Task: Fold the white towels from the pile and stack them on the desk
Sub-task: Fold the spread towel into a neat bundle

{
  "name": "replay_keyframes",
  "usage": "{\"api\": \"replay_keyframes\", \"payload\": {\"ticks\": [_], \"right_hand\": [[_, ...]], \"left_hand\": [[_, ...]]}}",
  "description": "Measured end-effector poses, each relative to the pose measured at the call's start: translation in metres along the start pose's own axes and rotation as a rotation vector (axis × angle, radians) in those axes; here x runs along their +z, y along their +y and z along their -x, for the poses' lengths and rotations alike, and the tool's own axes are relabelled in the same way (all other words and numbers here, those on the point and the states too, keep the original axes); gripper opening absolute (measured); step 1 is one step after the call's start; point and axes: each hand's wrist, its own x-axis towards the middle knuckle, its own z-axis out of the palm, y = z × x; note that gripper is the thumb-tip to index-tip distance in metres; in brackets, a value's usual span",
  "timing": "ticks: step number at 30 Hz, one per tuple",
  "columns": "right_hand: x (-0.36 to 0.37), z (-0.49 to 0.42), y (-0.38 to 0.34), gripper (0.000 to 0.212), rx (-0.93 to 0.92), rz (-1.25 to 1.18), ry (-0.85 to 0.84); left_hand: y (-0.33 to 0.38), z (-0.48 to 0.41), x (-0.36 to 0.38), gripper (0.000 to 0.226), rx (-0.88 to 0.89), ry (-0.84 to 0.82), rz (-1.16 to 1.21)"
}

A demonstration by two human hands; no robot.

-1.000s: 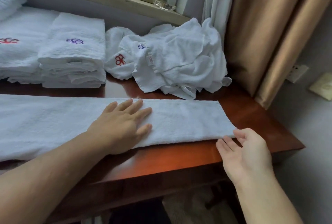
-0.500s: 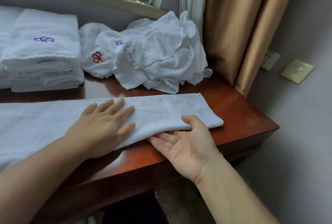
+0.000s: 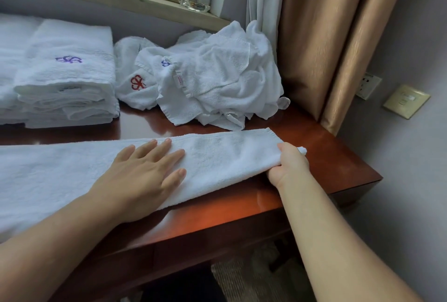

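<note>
1. Head view: wooden desk (image 3: 314, 142) under a window; crumpled pile (image 3: 212, 83) at 12 o'clock, folded stack (image 3: 67, 79) at 10 o'clock.
2. Towel (image 3: 217, 156) lies as a long strip across the desk's near edge.
3. Left hand (image 3: 142, 175) presses it flat, fingers straight.
4. Right hand (image 3: 287, 163) grips its 3 o'clock end.
5. Likely next: carry that end leftward, edges aligned.

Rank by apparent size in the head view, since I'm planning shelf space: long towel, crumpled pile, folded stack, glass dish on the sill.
1. long towel, though it is nearest the camera
2. crumpled pile and folded stack: too alike to rank
3. glass dish
</note>
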Motion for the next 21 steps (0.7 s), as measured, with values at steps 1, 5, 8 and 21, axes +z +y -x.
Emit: {"api": "replay_keyframes", "payload": {"ticks": [1,5,8,21], "right_hand": [[0.003,-0.003,-0.001,0.016,-0.010,0.016,0.009],[0.023,0.010,0.000,0.010,-0.233,0.183,-0.030],[0.051,0.047,0.002,0.009,-0.507,0.364,-0.243],[0.154,0.248,0.170,0.020,-1.400,1.309,-1.268]], "left_hand": [[0.001,0.000,0.000,0.086,0.000,-0.001,-0.003],[-0.002,0.004,-0.011,0.073,0.023,0.043,0.306],[-0.024,0.004,-0.036,0.051,-0.138,0.126,1.125],[-0.170,0.129,-0.100,0.020,-0.815,0.248,1.449]]}}
